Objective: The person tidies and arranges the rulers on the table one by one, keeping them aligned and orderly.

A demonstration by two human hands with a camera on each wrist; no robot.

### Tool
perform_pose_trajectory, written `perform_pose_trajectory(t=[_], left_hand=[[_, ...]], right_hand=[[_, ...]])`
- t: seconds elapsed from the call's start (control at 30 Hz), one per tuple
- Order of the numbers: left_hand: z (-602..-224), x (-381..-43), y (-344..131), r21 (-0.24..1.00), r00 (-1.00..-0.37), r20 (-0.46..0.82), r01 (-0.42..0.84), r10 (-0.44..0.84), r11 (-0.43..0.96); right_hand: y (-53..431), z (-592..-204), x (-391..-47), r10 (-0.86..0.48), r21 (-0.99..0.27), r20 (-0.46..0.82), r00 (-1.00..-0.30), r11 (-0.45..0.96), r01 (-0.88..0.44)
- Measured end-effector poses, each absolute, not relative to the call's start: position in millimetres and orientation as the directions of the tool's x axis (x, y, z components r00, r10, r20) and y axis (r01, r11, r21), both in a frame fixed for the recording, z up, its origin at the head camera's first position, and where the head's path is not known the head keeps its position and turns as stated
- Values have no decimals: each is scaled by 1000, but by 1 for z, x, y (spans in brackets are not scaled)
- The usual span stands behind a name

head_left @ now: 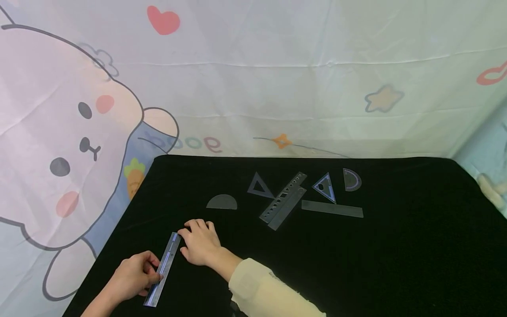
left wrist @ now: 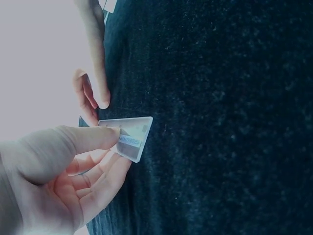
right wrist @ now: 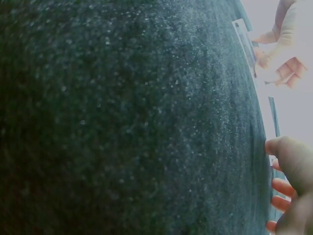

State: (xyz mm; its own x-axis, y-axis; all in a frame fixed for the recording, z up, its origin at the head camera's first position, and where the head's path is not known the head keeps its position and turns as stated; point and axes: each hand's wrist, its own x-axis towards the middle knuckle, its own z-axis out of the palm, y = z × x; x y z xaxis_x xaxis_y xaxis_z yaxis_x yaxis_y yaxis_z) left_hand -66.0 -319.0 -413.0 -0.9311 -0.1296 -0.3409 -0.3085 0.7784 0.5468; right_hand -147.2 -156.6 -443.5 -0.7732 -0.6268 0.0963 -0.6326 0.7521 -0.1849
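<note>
A clear ruler (head_left: 168, 257) stands out at the front left of the black cloth, slanting away from the person. My left hand (head_left: 134, 275) pinches it near its close end, thumb on the upper face and fingers beneath, as the left wrist view of the ruler (left wrist: 132, 138) shows. By the far end is my right hand (head_left: 202, 242), palm down, its fingers spread and loosely bent, a fingertip right at the ruler's corner. In the right wrist view, the right thumb (right wrist: 283, 152) overlaps the end of the ruler.
Farther back lie a clear half-round protractor (head_left: 222, 202), a set square (head_left: 254, 189), two crossing-close rulers (head_left: 287, 208), a blue-edged set square (head_left: 328, 193), a long ruler (head_left: 336, 208) and another protractor (head_left: 348, 181). A printed curtain (head_left: 253, 88) hangs behind the black-covered table (head_left: 396, 264).
</note>
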Motion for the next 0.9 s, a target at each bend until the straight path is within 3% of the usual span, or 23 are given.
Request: perform_pose_trajectory(t=[0.9], left_hand=[[-416,-63,-321,558,-941,-304,-300,-146,773]], right_hand=[[-157,-446,-147,-632,-202,93,-769,744,-637]])
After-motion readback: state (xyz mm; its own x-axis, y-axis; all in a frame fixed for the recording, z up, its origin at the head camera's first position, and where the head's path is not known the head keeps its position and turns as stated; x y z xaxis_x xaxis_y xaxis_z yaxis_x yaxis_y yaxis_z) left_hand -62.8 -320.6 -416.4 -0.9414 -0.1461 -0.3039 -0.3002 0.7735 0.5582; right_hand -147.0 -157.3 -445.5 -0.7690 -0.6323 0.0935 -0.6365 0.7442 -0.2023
